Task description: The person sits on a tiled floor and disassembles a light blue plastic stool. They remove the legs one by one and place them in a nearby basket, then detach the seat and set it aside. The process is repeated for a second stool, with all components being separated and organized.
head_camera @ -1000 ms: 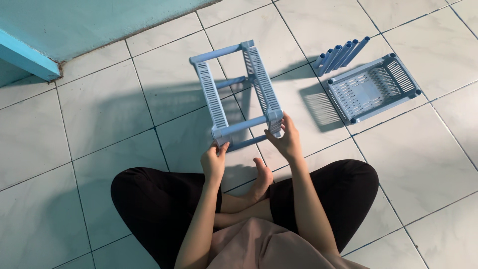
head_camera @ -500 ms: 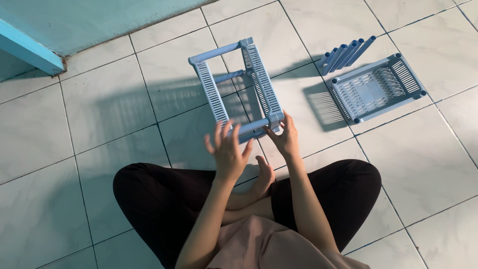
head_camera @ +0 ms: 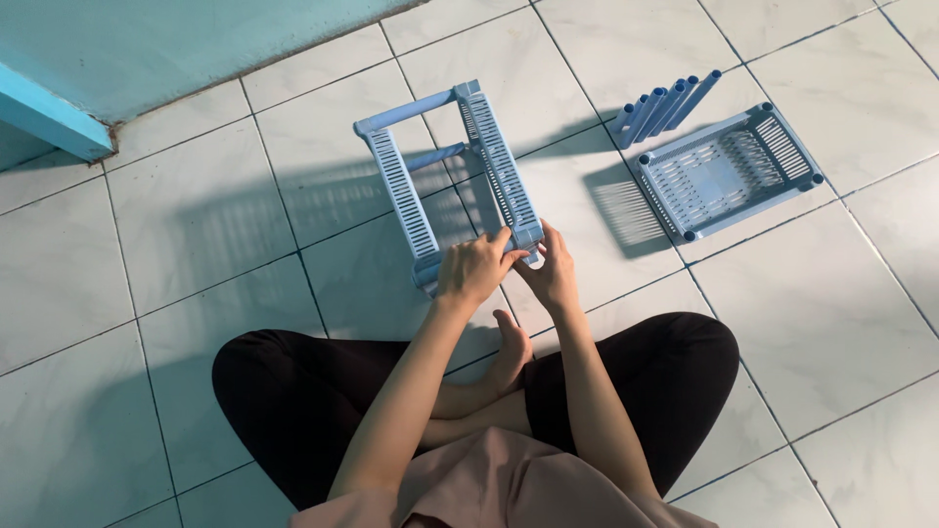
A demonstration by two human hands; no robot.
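Hands meet at the near corner of the pale blue plastic rack frame (head_camera: 460,176), which lies on its side on the white tiled floor (head_camera: 196,254) at twelve o'clock from my crossed legs. A second ago my left hand (head_camera: 473,268) held the frame's other near corner; half a second ago it was lifted off, fingers spread in the air. Now it has crossed over and lies on top of the near crossbar, at the joint where my right hand (head_camera: 554,272) already was. The left grip is curled over that joint, pressing down on it; the right grip is pinched on the same corner post from the three o'clock side. I judge both are working that one joint, so the far side of the frame rests free on the tiles.

At two o'clock, well apart from the frame, a slatted blue shelf tray (head_camera: 726,171) lies flat, and just beyond it a bundle of short blue tubes (head_camera: 668,102) lies side by side, untouched. At ten o'clock a turquoise wall (head_camera: 147,39) meets the floor.
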